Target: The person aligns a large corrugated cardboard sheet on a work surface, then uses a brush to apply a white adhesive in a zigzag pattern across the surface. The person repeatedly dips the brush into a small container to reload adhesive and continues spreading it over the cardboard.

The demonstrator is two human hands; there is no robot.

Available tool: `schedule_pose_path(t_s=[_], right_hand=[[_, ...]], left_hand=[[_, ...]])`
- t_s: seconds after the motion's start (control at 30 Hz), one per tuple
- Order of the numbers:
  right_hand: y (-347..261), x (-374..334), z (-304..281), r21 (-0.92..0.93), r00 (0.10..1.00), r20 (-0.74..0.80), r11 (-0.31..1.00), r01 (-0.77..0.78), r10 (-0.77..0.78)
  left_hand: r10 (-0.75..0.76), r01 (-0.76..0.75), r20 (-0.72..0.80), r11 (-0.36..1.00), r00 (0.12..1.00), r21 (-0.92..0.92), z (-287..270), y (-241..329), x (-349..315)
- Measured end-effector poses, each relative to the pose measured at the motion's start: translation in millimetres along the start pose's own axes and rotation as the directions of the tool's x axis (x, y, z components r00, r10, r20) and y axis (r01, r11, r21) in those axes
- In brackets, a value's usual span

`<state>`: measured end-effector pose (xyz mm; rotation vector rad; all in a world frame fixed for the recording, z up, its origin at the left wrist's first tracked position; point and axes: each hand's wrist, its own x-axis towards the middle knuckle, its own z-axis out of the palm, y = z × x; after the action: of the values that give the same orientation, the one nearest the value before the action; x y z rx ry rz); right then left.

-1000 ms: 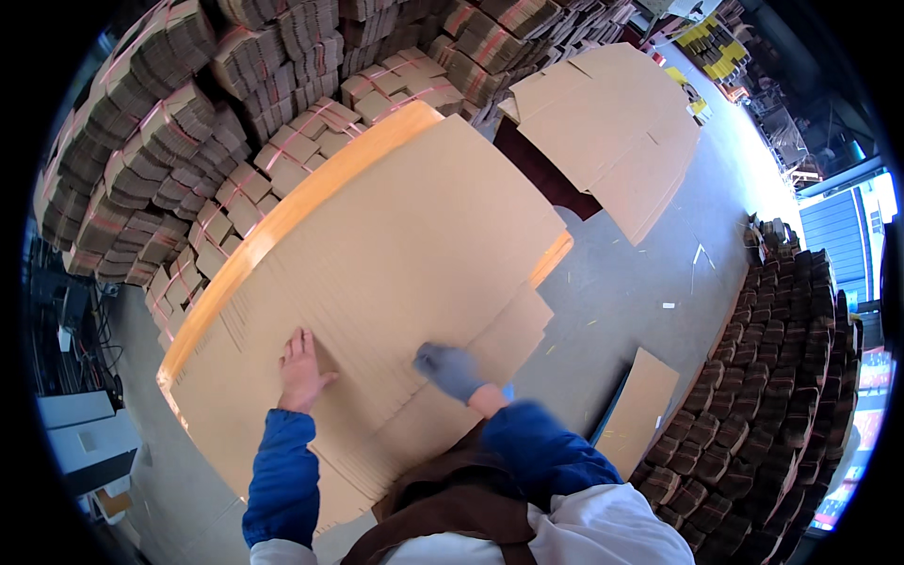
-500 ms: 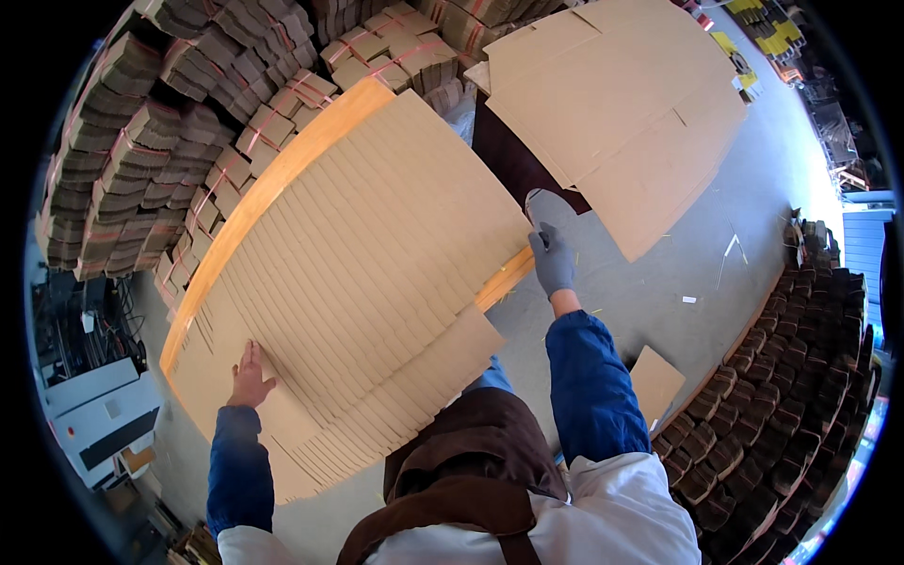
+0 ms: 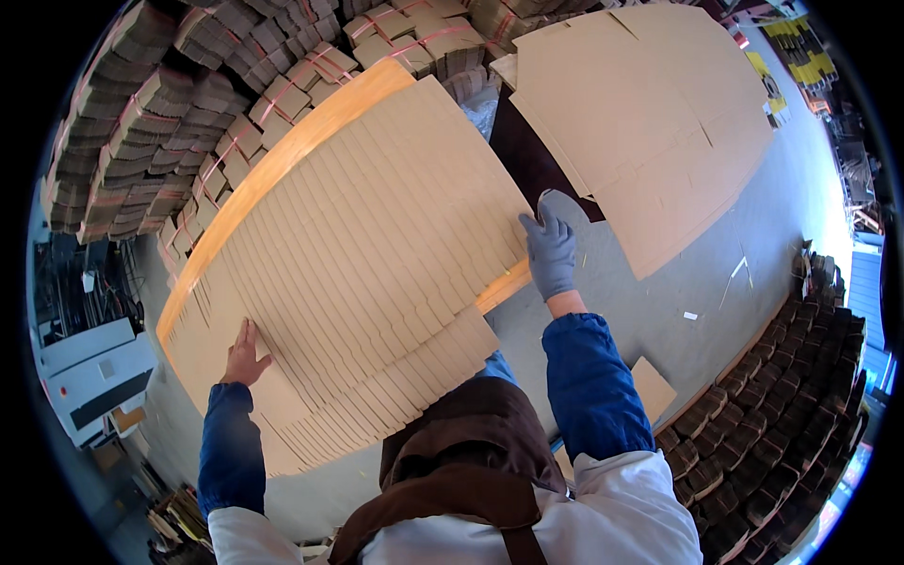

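A spread of overlapping flat cardboard sheets (image 3: 377, 235) lies in front of me on a table with an orange-brown wooden edge (image 3: 282, 160). My bare left hand (image 3: 247, 358) rests on the sheets at the left, fingers stretched out and pressed flat. At the right edge of the spread is my right hand (image 3: 552, 252), in a grey glove. Its fingers are curled beside a grey, rounded shape (image 3: 563, 205) that rises past them; what that is, I cannot make out.
More large cardboard sheets (image 3: 650, 122) lie on a dark surface at the far right. Strapped cardboard bundles (image 3: 141, 141) are piled along the far left. Dark stacked bundles (image 3: 753, 443) stand at the right, near a loose cardboard piece (image 3: 652, 389) low down. A grey-white machine (image 3: 99, 381) is at the left.
My gloved right hand has turned, showing its curled fingers more plainly, and sits slightly lower by the sheets' edge. My left hand stays flat on the cardboard. The whole view has shifted slightly.
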<state>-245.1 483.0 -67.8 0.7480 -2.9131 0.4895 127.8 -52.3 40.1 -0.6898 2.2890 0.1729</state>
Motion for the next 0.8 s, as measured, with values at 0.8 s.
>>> schedule_pose_path(t_s=[0.8], right_hand=[[-15.0, 16.2, 6.4, -0.129, 0.911, 0.003, 0.903, 0.409, -0.412]], left_hand=[[-0.017, 0.015, -0.071, 0.999, 0.997, -0.030, 6.5, 5.3, -3.1]])
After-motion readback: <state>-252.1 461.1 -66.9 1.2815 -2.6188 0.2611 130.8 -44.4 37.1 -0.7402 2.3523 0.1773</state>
